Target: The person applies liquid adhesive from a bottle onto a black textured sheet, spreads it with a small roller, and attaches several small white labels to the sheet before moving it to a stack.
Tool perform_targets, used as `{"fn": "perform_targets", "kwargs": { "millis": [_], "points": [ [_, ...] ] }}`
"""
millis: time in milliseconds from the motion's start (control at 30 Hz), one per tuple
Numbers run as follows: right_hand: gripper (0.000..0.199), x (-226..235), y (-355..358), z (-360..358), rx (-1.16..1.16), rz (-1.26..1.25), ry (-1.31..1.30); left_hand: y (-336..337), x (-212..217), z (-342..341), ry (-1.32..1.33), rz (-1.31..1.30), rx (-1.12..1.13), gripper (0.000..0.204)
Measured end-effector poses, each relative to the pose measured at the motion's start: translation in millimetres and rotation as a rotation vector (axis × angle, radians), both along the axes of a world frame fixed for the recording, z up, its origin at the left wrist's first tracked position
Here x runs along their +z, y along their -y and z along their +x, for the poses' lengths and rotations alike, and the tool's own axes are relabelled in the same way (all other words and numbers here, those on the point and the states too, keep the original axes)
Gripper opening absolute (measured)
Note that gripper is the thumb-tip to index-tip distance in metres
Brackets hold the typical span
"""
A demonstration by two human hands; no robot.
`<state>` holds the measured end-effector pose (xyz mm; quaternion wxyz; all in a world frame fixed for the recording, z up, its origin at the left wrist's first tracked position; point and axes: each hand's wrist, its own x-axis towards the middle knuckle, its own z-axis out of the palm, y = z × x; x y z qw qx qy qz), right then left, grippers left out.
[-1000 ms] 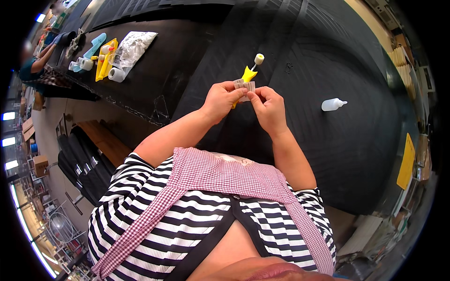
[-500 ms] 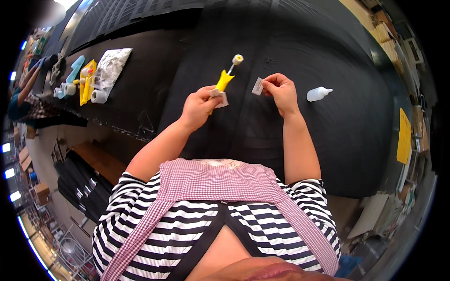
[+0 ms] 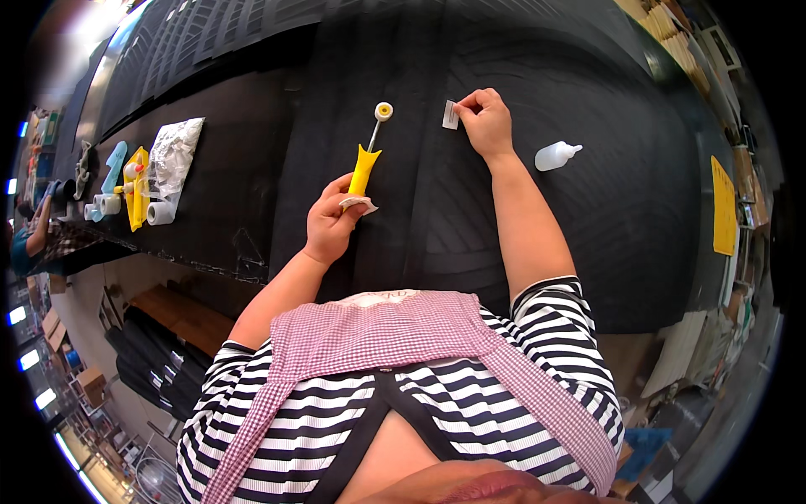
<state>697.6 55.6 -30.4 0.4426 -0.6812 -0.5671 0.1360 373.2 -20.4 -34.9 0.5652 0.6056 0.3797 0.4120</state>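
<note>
One broad black desk [image 3: 588, 252] is filling most of the head view, and everything else is lying on it or being held just above it. Both forearms are reaching up from the lower edge, out of striped sleeves under a pink checked apron. At the far left of the desk a crumpled white plastic bag [image 3: 176, 155] is lying beside a cluster of yellow tools and small white rollers [image 3: 134, 197]. A flat yellow sheet [image 3: 723, 206] is sitting near the right rim, well apart from the hands. The left hand [image 3: 330, 225] is closing around the lower end of a yellow-handled mini roller [image 3: 366, 164], whose thin metal shaft is pointing away from the person to a small pale roller head; a small scrap of white paper [image 3: 359, 203] is also being pinched in that grip. The right hand [image 3: 484, 122] is resting on the desk farther out, its fingertips pinching a small white label [image 3: 451, 115] at its edge. A small white squeeze bottle [image 3: 557, 155] is lying on its side just beside the right wrist, not touching it.
</note>
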Motion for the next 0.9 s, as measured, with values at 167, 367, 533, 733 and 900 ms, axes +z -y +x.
{"fn": "perform_targets", "kwargs": {
  "millis": [167, 367, 533, 733, 900],
  "points": [
    [0.008, -2.1, -4.1, -1.3, -0.048, 0.001, 0.021, 1.2, 1.2, -0.8, -0.019, -0.002, 0.006, 0.011],
    [0.009, 0.7, -8.3, -5.3, -0.095, -0.015, 0.076, 0.1, 4.2, -0.5, -0.047, 0.020, 0.007, 0.010],
    [0.010, -2.3, -8.0, -7.5, -0.129, -0.010, 0.128, 0.1, 5.0, -0.3, -0.057, 0.018, 0.002, 0.010],
    [0.011, 4.0, -5.3, -12.6, -0.133, -0.067, 0.169, -0.1, 2.6, -0.6, -0.052, 0.045, 0.005, 0.011],
    [0.011, 7.4, -3.5, -14.3, -0.135, -0.055, 0.163, 0.5, 1.4, -0.4, -0.015, 0.007, 0.010, 0.011]
  ]
}}
